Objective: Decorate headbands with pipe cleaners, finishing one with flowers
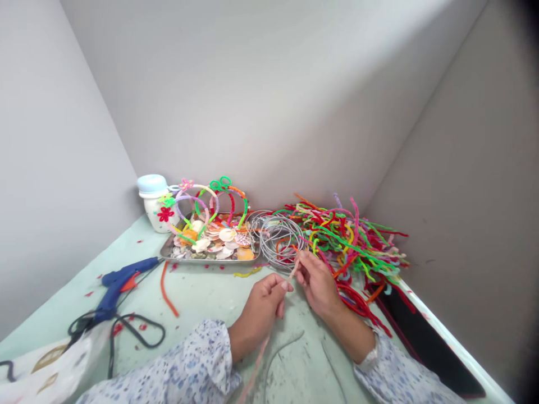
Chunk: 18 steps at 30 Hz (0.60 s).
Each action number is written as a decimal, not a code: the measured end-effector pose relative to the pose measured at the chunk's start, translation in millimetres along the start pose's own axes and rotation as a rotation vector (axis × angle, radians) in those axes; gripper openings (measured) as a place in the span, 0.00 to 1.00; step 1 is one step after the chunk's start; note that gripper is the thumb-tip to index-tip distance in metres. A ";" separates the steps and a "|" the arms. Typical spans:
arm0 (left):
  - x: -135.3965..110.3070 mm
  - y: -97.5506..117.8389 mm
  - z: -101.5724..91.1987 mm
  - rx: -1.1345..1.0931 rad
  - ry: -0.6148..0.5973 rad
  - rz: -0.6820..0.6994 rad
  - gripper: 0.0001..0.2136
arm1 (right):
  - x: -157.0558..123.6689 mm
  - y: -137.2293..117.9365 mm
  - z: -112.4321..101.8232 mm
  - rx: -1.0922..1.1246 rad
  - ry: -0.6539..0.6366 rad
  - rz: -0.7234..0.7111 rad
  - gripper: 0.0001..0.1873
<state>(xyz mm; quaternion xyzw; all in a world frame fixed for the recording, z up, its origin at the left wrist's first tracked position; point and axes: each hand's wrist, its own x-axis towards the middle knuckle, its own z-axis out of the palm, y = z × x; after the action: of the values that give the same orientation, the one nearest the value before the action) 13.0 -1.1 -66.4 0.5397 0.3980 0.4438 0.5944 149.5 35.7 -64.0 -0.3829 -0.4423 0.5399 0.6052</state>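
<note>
Between my two hands runs a pale pink pipe cleaner, held slantwise above the table. My left hand pinches it lower down, and its tail trails below that hand toward the front edge of the picture. Higher up, my right hand grips the upper end between thumb and fingers. Just behind the hands lies a coil of silvery wire. To the right spreads a large heap of coloured pipe cleaners. Loose grey wire pieces rest on the table under my forearms.
A metal tray of seashells stands at the back, with several pipe-cleaner headbands on it. Beside it is a white jar with a blue lid. A blue glue gun with a black cord lies left; a dark flat object lies right.
</note>
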 end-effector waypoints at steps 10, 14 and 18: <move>2.8 -3.8 0.3 0.013 -0.030 -0.017 0.11 | 5.5 4.5 -5.6 0.112 0.103 -0.062 0.14; 2.9 -4.5 0.6 0.028 -0.030 -0.032 0.10 | 7.0 2.6 -6.2 0.168 0.168 -0.061 0.13; 2.4 0.1 0.9 0.064 -0.045 -0.051 0.09 | 6.2 2.8 -5.9 0.171 0.179 -0.071 0.13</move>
<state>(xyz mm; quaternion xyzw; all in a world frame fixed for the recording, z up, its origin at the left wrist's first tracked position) 14.5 0.9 -66.2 0.5579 0.4122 0.4032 0.5969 154.4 42.3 -67.7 -0.3607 -0.3522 0.5173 0.6916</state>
